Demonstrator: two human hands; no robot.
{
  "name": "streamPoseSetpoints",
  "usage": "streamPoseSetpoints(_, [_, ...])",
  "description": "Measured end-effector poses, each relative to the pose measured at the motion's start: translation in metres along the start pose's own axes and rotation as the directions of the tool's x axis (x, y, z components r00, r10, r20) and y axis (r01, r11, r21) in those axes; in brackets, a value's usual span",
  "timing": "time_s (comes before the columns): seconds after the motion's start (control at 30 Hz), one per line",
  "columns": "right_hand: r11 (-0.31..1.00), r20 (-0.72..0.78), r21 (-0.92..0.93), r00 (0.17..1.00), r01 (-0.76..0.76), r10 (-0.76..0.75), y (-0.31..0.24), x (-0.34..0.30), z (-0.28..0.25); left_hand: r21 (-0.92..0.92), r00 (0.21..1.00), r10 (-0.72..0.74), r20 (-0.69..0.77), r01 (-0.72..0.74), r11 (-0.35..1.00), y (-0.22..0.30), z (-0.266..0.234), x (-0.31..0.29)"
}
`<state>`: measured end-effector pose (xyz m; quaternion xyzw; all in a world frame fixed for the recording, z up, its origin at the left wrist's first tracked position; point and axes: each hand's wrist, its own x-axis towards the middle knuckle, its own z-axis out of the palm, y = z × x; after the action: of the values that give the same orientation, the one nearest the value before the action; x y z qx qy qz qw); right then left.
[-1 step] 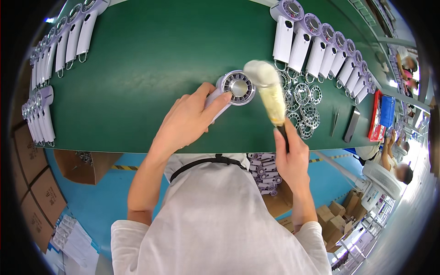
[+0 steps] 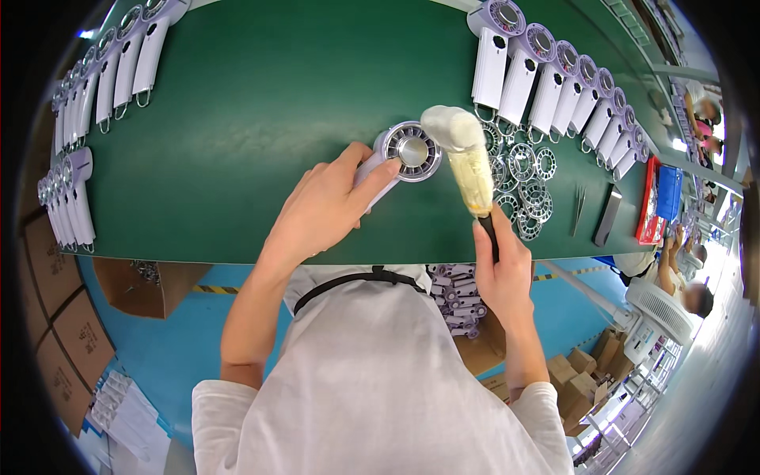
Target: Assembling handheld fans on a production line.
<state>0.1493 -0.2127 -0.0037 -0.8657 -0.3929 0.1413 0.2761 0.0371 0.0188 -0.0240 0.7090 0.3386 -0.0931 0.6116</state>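
Observation:
My left hand [image 2: 321,202] is closed around a pale purple handheld fan [image 2: 366,176] and holds it against the green table. The fan's round head, with a silver ring and a shiny centre disc, faces up; my thumb rests at its edge. My right hand [image 2: 505,257] grips the black handle of a mallet [image 2: 473,178]. Its white head and yellowish wrapped neck stand just right of the fan head, apart from it. Right of the mallet lies a loose pile of silver ring-shaped grilles [image 2: 524,162].
Rows of handheld fans [image 2: 520,83] line the table's [image 2: 261,87] right and left sides. Tweezers [image 2: 579,210], a dark bar [image 2: 608,215], a red tray [image 2: 649,202] and a blue box [image 2: 670,192] lie right. Cartons [image 2: 150,289] stand below the front edge; other people work at far right.

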Motion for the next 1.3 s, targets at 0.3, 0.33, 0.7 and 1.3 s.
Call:
streamPoseSetpoints(0.3, [0.993,-0.001,0.116,1.0,-0.029,0.029,0.003,-0.036,-0.016,0.033,1.0,-0.024,0.014,0.023,0.999,-0.003,-0.004,0.004])
streamPoseSetpoints(0.33, [0.993,0.025,0.107,0.999,-0.043,0.04,0.005,-0.041,-0.016,0.024,1.0,-0.012,0.011,0.012,1.0,-0.002,-0.005,0.004])
streamPoseSetpoints(0.7, [0.986,-0.12,0.161,0.99,-0.052,0.072,0.033,-0.071,0.013,-0.015,0.985,0.134,-0.11,-0.136,0.991,-0.014,-0.015,-0.001])
streamPoseSetpoints(1.3, [0.984,-0.137,0.097,0.981,0.15,-0.136,-0.004,-0.019,0.048,0.663,0.352,0.59,-0.727,0.136,0.736,-0.043,-0.22,0.13])
